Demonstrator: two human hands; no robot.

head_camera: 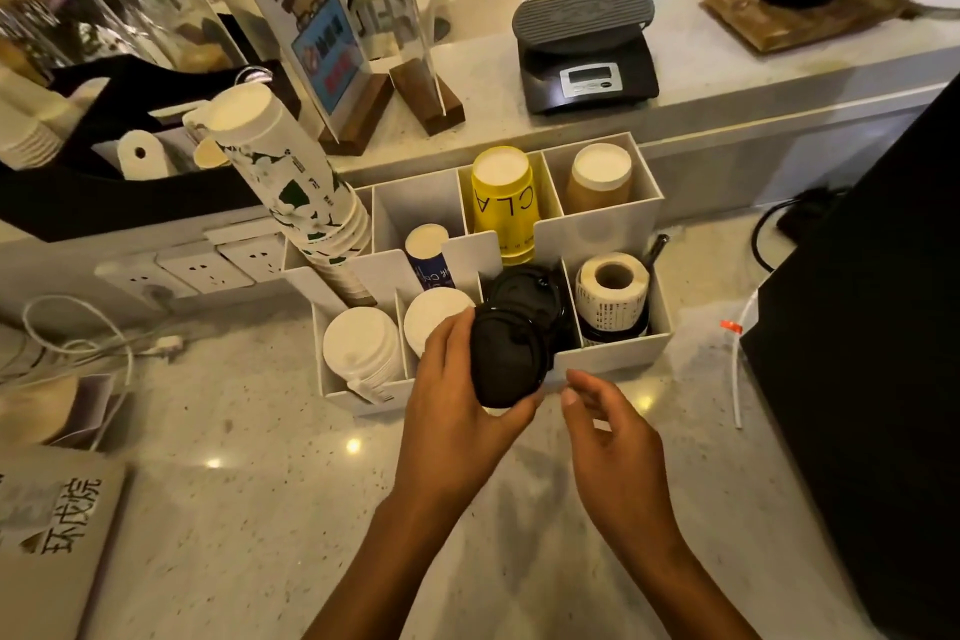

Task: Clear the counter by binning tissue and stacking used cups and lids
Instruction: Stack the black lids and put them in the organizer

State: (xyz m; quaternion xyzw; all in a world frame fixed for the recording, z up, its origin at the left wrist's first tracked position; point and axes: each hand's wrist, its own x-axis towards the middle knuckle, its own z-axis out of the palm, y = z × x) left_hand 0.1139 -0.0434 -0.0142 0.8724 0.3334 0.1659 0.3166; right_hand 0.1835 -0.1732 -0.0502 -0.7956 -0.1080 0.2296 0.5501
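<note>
Here the left hand [457, 395] grips black lids [506, 359]; right hand [613, 426] spread beside.

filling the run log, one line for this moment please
left hand: grips black lids | right hand: open, empty | lids at organizer compartment front

The left hand [457, 390] is covering the near edge of the stack of black plastic lids [511, 353]. Just beyond it, the white divided organiser [613, 353] is hiding the lower lids. Both forearms are running off the bottom edge.
</note>
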